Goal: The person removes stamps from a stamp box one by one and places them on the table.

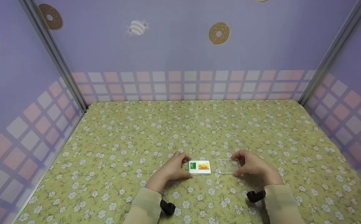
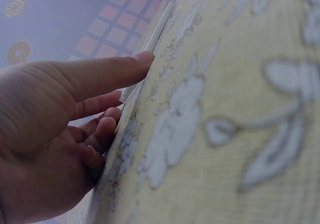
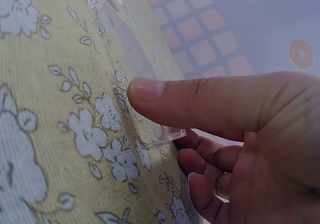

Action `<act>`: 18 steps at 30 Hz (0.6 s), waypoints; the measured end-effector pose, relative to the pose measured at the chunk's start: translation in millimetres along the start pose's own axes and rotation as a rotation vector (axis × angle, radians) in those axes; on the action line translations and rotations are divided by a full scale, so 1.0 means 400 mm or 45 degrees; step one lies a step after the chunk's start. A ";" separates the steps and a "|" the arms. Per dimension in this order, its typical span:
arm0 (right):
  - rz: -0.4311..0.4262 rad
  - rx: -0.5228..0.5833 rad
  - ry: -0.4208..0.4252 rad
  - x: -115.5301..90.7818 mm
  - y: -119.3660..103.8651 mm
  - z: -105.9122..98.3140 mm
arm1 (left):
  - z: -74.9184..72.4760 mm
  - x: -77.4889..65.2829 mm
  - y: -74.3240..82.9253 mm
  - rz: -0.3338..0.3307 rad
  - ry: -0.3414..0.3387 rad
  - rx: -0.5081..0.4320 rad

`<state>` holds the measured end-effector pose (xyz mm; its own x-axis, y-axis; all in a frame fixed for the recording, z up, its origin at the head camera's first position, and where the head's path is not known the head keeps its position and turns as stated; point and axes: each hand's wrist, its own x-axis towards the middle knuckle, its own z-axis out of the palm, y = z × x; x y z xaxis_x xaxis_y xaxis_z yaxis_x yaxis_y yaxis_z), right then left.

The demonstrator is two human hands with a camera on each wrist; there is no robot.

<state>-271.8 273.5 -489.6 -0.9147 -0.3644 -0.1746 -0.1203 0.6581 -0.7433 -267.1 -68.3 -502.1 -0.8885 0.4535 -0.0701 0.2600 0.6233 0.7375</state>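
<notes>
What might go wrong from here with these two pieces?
The clear plastic piece barely stands out against the flowered cloth, so its edges could be misjudged.

The right hand holds that piece only at its right end; if lifted, the far end might dip or slip.

Only a narrow gap separates it from the white case at the left hand, so a small inward move could knock them together.

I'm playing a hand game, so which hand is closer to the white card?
Left. The left hand holds the white card by its left end; the right hand is across a gap on the card's right, holding the clear piece.
</notes>
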 end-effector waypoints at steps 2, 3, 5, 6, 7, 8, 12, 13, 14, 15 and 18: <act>-0.002 0.003 -0.006 0.000 -0.002 0.001 | 0.000 0.000 0.000 0.000 -0.001 -0.002; 0.000 0.004 -0.007 0.000 -0.002 0.001 | 0.000 0.000 0.000 0.000 -0.002 -0.002; -0.001 0.009 -0.013 0.001 -0.004 0.001 | 0.000 0.000 0.000 0.001 -0.004 0.000; 0.004 0.007 -0.011 0.001 -0.004 0.002 | 0.000 0.000 0.000 0.000 -0.005 0.003; 0.008 0.006 -0.012 0.001 -0.004 0.002 | 0.001 0.000 0.000 -0.002 -0.006 0.006; 0.008 0.002 -0.012 0.002 -0.004 0.003 | 0.001 0.000 0.000 -0.003 -0.008 0.008; 0.022 -0.008 -0.005 0.003 -0.002 0.005 | 0.001 0.001 0.000 -0.012 -0.015 0.013; 0.021 -0.009 -0.004 0.004 -0.001 0.006 | 0.001 0.001 0.000 -0.014 -0.016 0.015; 0.020 -0.012 -0.003 0.004 -0.001 0.006 | 0.001 0.001 0.000 -0.015 -0.017 0.016; 0.022 -0.012 -0.001 0.005 -0.001 0.006 | 0.001 0.001 0.000 -0.018 -0.016 0.017; 0.017 -0.015 0.001 0.005 0.000 0.005 | 0.001 0.001 0.001 -0.022 -0.013 0.020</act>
<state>-272.9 271.4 -491.4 -0.9165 -0.3553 -0.1838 -0.1128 0.6703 -0.7335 -267.4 -67.7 -502.1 -0.8891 0.4488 -0.0899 0.2502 0.6411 0.7256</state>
